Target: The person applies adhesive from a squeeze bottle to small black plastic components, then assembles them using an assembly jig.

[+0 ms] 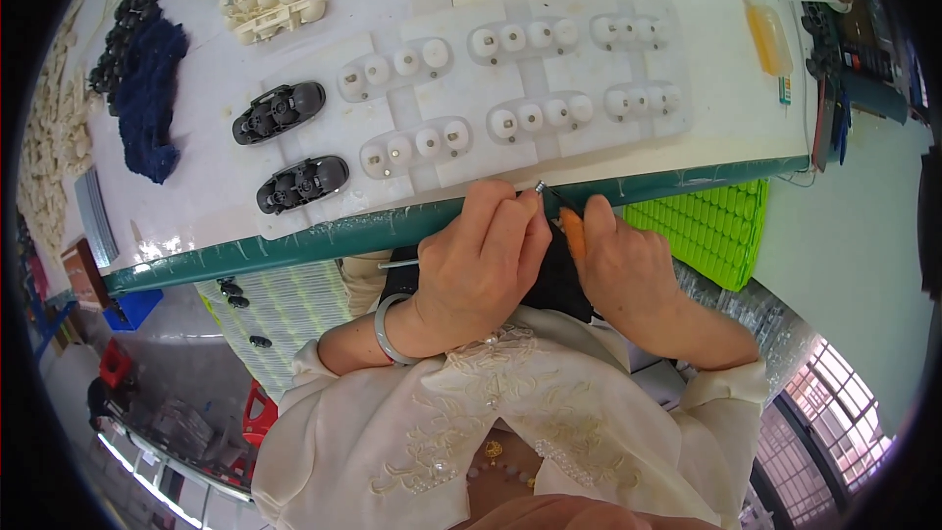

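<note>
My left hand (481,260) is closed, pinching a small ridged metal piece (541,186) between thumb and forefinger just over the table's front edge. A thin metal rod (399,264) sticks out on the left side of this hand; its other end is hidden. My right hand (628,265) is wrapped round an orange-handled tool (573,234), whose thin dark tip points at the metal piece. Beyond both hands lies a translucent white tray (677,69) with oval recesses holding round white parts (531,118). Two black oval housings (302,185) sit at its left end.
The table has a green front edge (392,226). Cream housings (273,8) lie at the back left, near black parts (132,20) and a dark blue cloth (149,98). A yellow bottle (767,34) lies at the right. Bright green trays (702,231) sit below the edge.
</note>
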Available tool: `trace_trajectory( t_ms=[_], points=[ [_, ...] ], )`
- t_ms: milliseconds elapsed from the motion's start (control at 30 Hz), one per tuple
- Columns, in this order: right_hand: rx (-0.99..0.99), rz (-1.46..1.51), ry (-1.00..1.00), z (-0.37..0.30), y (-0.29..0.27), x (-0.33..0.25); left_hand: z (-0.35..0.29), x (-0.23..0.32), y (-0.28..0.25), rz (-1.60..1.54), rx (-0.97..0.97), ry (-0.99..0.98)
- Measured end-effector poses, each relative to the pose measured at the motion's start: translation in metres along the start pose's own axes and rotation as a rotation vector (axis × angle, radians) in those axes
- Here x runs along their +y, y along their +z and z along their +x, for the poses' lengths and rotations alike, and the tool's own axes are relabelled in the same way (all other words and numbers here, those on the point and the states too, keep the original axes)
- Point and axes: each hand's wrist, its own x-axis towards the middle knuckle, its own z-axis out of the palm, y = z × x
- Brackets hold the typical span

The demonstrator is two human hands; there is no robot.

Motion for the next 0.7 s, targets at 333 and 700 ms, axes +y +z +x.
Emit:
trace_trajectory(
  t_ms=[333,700],
  points=[
    [-0.067,0.034,0.051,-0.002,-0.009,0.004,0.002,0.001,0.001,-0.033,-0.06,0.01],
    [0.342,0.042,0.275,0.014,-0.065,0.068,0.001,-0.001,-0.002,0.005,-0.037,-0.035]
  ],
)
